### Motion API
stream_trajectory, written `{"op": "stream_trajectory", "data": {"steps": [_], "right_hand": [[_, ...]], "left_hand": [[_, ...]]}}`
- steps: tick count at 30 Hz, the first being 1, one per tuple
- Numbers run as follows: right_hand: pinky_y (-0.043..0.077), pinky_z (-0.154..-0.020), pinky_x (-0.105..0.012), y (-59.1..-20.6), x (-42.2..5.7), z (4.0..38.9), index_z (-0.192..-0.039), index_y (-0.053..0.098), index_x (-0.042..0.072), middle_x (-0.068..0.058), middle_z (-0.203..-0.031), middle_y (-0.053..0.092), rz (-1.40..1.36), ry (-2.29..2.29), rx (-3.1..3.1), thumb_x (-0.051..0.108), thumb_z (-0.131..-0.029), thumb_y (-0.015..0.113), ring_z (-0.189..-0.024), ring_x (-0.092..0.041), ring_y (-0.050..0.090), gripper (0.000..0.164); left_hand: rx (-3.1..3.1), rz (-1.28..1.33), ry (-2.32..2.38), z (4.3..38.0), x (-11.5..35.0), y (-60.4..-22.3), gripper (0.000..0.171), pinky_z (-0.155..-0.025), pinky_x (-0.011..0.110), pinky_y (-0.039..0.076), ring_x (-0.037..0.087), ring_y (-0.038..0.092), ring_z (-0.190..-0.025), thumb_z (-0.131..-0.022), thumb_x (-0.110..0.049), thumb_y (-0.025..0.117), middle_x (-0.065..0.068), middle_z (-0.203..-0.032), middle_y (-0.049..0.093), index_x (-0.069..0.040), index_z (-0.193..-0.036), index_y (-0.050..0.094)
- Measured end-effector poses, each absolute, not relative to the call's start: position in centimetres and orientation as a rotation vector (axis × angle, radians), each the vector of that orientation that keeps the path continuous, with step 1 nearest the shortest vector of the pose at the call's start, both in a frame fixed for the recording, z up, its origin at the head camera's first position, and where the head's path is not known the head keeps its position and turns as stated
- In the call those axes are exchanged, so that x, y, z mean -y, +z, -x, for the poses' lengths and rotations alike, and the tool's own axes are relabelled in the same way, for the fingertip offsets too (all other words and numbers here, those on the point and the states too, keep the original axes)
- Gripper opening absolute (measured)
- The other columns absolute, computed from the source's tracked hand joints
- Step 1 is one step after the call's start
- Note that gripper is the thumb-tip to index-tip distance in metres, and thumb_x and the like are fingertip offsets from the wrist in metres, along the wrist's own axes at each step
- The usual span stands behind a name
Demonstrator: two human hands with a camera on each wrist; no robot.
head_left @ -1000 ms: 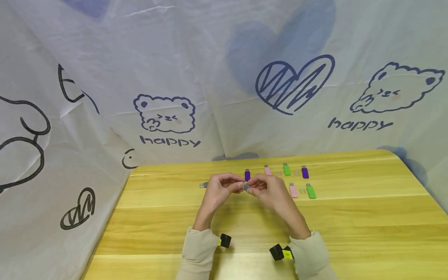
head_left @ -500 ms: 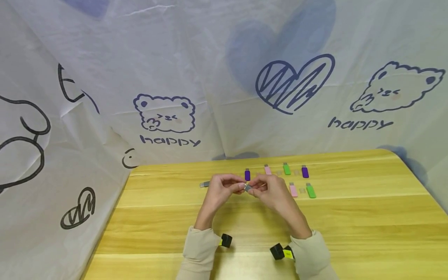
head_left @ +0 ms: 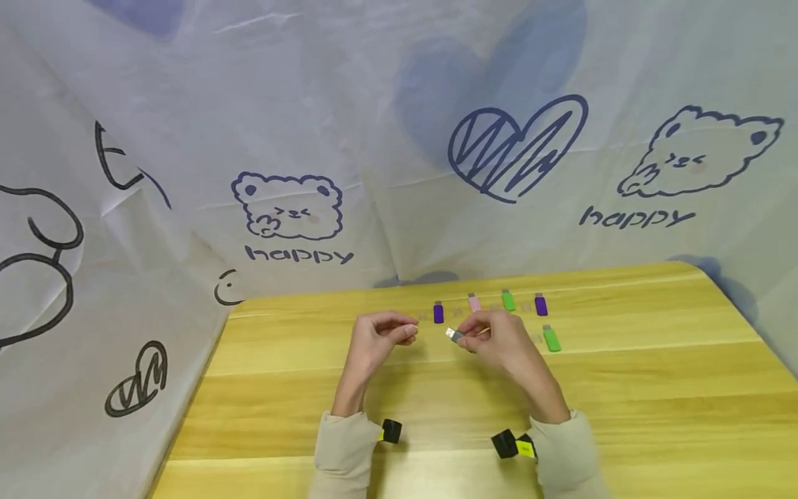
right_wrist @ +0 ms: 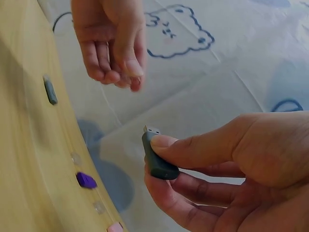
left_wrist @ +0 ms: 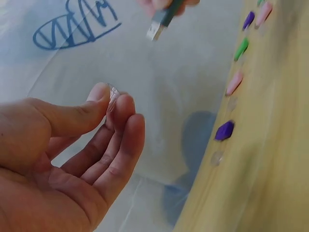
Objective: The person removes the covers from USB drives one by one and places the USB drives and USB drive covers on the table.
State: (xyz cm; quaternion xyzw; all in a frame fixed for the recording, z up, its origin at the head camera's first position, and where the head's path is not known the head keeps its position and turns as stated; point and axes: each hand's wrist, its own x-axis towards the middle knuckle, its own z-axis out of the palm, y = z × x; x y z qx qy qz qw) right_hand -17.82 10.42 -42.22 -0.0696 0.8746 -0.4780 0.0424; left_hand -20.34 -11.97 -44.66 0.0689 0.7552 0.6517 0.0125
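Note:
In the head view my right hand holds a grey USB flash drive above the table, its bare metal plug pointing left. The right wrist view has this drive's dark body pinched between thumb and fingers. To its left, my left hand pinches a small clear cap, seen in the left wrist view as a transparent piece between thumb and index finger. Cap and drive are apart. Another grey flash drive lies on the table in the right wrist view; the left hand hides it in the head view.
Behind the hands, a row on the wooden table holds a purple drive, a pink drive, a green drive and another purple drive, with clear caps between. Another green drive lies right of my right hand.
The hands were together at the grey flash drive; now they have moved apart, left hand leftward with the clear cap, right hand rightward with the drive, whose metal plug is exposed.

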Motion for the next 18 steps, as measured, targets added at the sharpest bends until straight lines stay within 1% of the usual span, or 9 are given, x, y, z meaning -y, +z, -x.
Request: {"op": "stream_trajectory", "data": {"steps": [4,8,10,13,18], "right_hand": [[0.059,-0.069,-0.033,-42.8,-10.8,18.0,-0.106,0.075,0.001,-0.009,-0.097,0.072,0.196,-1.494,-2.678,0.006,-0.094,0.075,-0.084,-0.023,0.069,0.013],[0.061,-0.074,-0.037,-43.3,-11.5,18.3,-0.115,0.073,-0.002,-0.014,-0.103,0.071,0.175,-1.564,-2.719,0.004,-0.096,0.071,-0.091,-0.029,0.071,0.021],[0.062,-0.076,-0.039,-43.7,-11.7,18.6,-0.116,0.073,-0.003,-0.016,-0.105,0.071,0.157,-1.603,-2.737,0.004,-0.097,0.070,-0.093,-0.032,0.072,0.021],[0.062,-0.078,-0.040,-44.3,-12.0,19.1,-0.114,0.072,-0.004,-0.018,-0.105,0.072,0.094,-1.645,-2.766,0.005,-0.096,0.070,-0.094,-0.034,0.073,0.020],[0.061,-0.079,-0.042,-45.5,-12.3,19.8,-0.110,0.072,-0.003,-0.019,-0.103,0.072,-0.032,-1.664,-2.801,0.008,-0.096,0.072,-0.094,-0.035,0.072,0.018]], "left_hand": [[-2.341,-0.277,1.986,20.0,12.5,-45.1,0.013,-0.077,0.034,0.063,0.027,0.074,-0.083,-0.094,0.003,0.071,0.024,-0.100,0.075,0.011,-0.104,0.074],[-2.383,-0.237,1.990,20.3,12.5,-45.2,0.011,-0.075,0.035,0.063,0.031,0.074,-0.081,-0.093,0.002,0.073,0.022,-0.097,0.075,0.008,-0.101,0.076],[-2.403,-0.200,1.996,20.3,12.7,-45.3,0.009,-0.074,0.035,0.063,0.033,0.074,-0.081,-0.092,0.002,0.074,0.020,-0.093,0.076,0.006,-0.099,0.077],[-2.418,-0.197,1.998,20.4,13.0,-45.4,0.009,-0.074,0.034,0.063,0.034,0.074,-0.081,-0.092,0.002,0.074,0.018,-0.092,0.076,0.007,-0.099,0.077],[-2.408,-0.215,1.984,20.5,13.1,-45.7,0.012,-0.075,0.033,0.063,0.028,0.074,-0.080,-0.093,0.002,0.073,0.018,-0.093,0.076,0.009,-0.102,0.076]]}}
